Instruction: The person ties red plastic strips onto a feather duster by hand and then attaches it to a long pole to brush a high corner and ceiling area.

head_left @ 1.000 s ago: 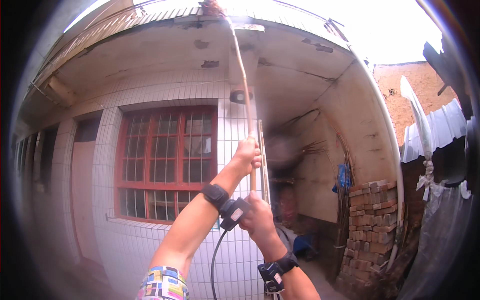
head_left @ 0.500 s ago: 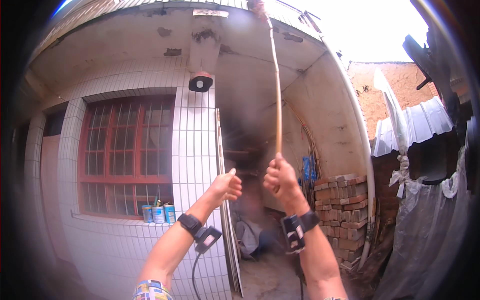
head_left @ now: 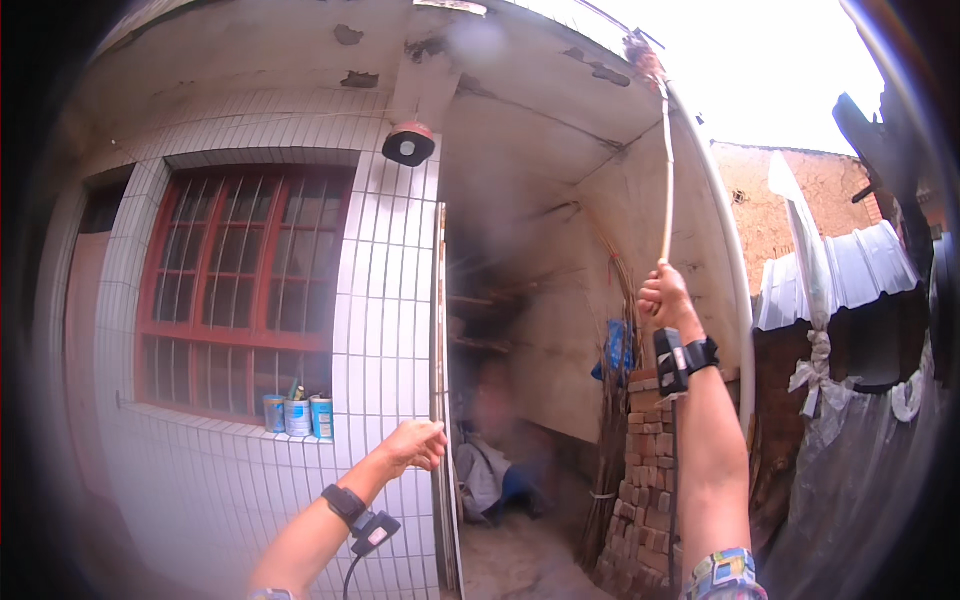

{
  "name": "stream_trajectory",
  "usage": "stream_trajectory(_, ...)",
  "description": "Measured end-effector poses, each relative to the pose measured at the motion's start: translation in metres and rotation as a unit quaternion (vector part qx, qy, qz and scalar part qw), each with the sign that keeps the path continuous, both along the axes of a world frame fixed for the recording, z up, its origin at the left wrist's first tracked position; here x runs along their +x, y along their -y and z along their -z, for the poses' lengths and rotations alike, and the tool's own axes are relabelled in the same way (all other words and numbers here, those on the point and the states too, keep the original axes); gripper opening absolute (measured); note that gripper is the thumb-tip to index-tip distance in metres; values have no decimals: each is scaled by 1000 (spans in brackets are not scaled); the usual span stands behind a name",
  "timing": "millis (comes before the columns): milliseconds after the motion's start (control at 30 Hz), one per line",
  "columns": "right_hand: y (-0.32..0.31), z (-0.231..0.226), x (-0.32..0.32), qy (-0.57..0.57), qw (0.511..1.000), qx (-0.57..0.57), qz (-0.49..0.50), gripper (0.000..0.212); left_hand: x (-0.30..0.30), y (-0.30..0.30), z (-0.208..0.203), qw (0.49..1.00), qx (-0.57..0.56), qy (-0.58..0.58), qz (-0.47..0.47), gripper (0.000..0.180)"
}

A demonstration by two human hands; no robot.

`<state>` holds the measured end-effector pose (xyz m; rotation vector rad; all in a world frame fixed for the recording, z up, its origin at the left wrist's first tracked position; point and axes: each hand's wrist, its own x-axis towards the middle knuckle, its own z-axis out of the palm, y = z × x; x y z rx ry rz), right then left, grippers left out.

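Observation:
My right hand [head_left: 670, 300] is closed round the lower end of a long, slightly bent pale pole [head_left: 668, 170]. A shaggy reddish-brown head [head_left: 645, 58] tops the pole, up by the right corner of the roof edge. My left hand [head_left: 415, 446] is raised lower down with its fingers curled in, and nothing shows in it. It appears just in front of the tall upright board edge [head_left: 440, 330]; whether it touches that edge I cannot tell. Black bands with small boxes sit on both my wrists, and cables hang from them.
Left stands a white-tiled wall with a red barred window [head_left: 235, 290]; several cans [head_left: 298, 418] line its sill. A lamp [head_left: 409, 145] hangs on the pillar. Stacked bricks [head_left: 645, 480], sticks and a blue bag [head_left: 616, 350] are at right, beside a white pipe [head_left: 738, 270] and plastic sheeting [head_left: 850, 480].
My right hand has swung to the right and up, carrying the pole's head along the roof edge to the corner. My left hand has dropped and moved left, its thumb now folded down.

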<state>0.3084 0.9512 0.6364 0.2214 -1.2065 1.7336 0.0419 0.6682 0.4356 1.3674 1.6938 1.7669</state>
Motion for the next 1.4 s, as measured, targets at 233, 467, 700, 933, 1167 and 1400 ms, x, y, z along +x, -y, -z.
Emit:
stream_trajectory(233,-56,-32,21,-20,997,-8,69,31,-8,-6,30,1000,-16,9,-10,29)
stream_trajectory(467,-86,-51,29,10,991,49,124,29,1,-37,43,999,-11,41,-28,27)
stream_trajectory(700,-72,-9,-20,-37,990,82,107,34,46,-82,32,1000,-7,0,0,26)
stream_trajectory(933,-26,76,-79,-36,997,53,33,35,86,-93,-12,995,58,-64,-51,27)
stream_trajectory(1167,73,134,-129,-64,993,93,-35,35,110,-80,-72,973,128,-148,-125,28)
stream_trajectory(1400,207,160,-168,-32,982,118,-148,33,71,-14,-120,934,147,-250,-210,34)
